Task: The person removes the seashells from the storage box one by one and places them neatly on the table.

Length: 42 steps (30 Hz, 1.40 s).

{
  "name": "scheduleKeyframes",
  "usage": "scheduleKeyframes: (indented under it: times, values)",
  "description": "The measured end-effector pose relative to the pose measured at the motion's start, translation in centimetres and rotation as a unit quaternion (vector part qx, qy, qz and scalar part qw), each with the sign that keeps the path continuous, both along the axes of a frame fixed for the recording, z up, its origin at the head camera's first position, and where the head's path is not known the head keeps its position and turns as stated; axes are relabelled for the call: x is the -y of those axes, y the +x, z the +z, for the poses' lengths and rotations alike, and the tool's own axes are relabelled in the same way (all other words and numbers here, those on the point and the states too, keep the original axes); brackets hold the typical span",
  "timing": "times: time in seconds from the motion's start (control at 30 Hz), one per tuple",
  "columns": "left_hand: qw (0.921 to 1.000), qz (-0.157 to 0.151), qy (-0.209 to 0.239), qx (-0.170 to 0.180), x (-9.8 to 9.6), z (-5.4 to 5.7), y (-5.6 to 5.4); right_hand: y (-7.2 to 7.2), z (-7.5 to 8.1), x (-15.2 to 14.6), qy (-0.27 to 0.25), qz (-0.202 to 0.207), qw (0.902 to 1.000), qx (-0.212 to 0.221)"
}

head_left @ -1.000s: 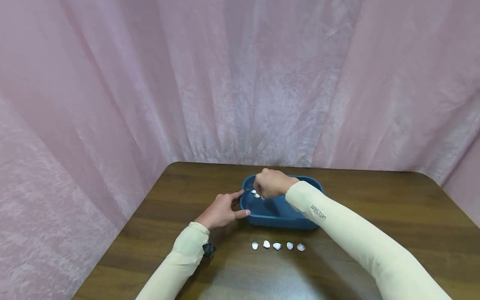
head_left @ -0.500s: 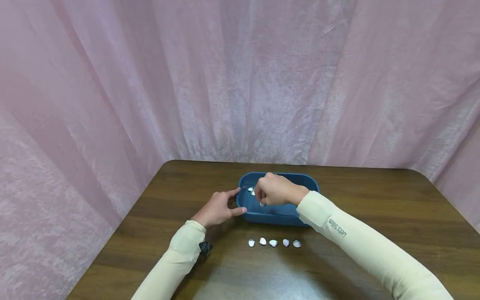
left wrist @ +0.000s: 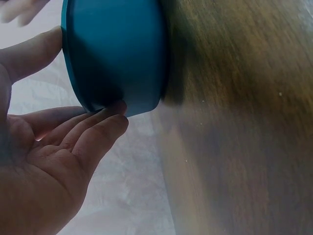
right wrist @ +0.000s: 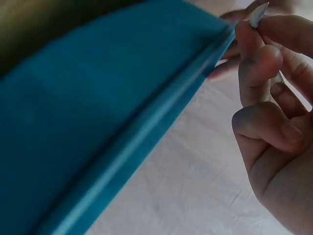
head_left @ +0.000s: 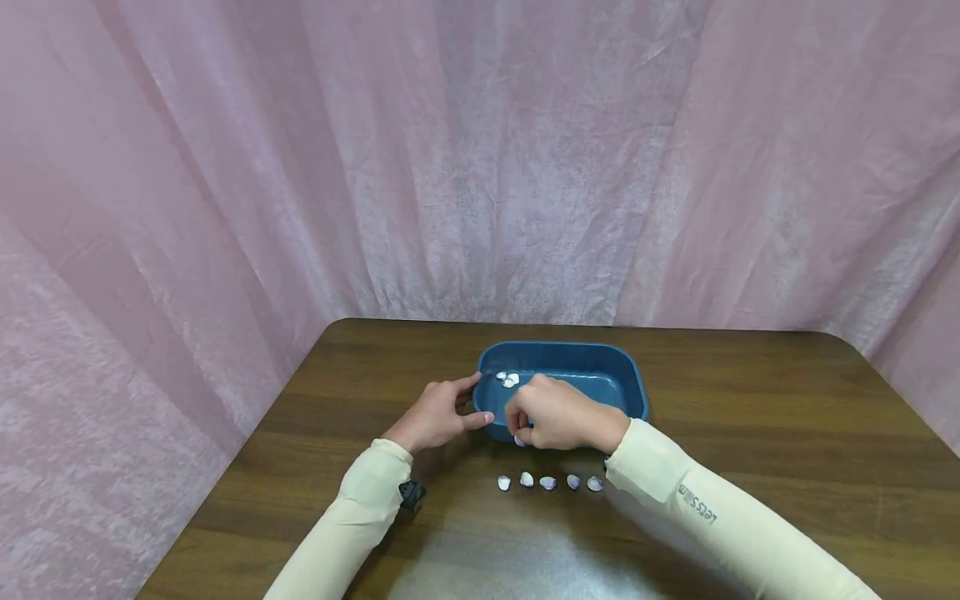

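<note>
My right hand [head_left: 558, 412] pinches a small white seashell [right wrist: 258, 14] between thumb and fingertip. In the head view it is over the near rim of a blue plastic basin [head_left: 633, 379]. At the basin's left end is my left hand [head_left: 438, 417], its thumb at the rim and its fairly straight fingers [left wrist: 100, 137] against the outer wall. A few shells [head_left: 510, 380] lie inside the basin at its left end. On the table in front, several more shells [head_left: 548, 483] form a row from left to right.
The basin stands on a brown wooden table [head_left: 720, 400] with rounded far corners. Pink curtains [head_left: 480, 167] hang behind and around the table. A dark device [head_left: 411, 496] is strapped at the left wrist.
My right hand has come toward me from inside the basin to its near rim, bringing the shell with it. My left hand has stayed at the basin's left end.
</note>
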State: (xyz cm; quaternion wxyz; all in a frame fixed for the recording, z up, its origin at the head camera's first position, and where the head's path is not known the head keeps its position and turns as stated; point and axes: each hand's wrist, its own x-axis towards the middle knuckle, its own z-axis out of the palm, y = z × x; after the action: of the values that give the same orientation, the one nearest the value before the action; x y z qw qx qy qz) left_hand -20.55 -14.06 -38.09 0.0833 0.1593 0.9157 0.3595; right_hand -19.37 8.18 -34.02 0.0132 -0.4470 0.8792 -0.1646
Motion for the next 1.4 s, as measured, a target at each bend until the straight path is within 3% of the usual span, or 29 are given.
scheduleKeyframes:
  times: [0.33,0.73,1.17,1.4]
  values:
    - [1.0,0.003,0.001,-0.006,-0.1,0.0,0.0,1.8,-1.5,1.1,0.03,0.02,0.9992,0.014]
    - [0.9999,0.006,0.004,-0.007,0.0,-0.3,0.0,2.7,-3.5,2.5,0.063,0.033,0.9958,0.057]
    - [1.0,-0.002,-0.005,-0.004,-0.2,-0.3,0.0,3.5,-5.1,3.6,0.112,0.035,0.9931,0.0]
    - [1.0,-0.002,-0.01,0.001,-0.2,0.0,0.2,3.5,-5.1,3.5,0.114,0.034,0.9929,-0.001]
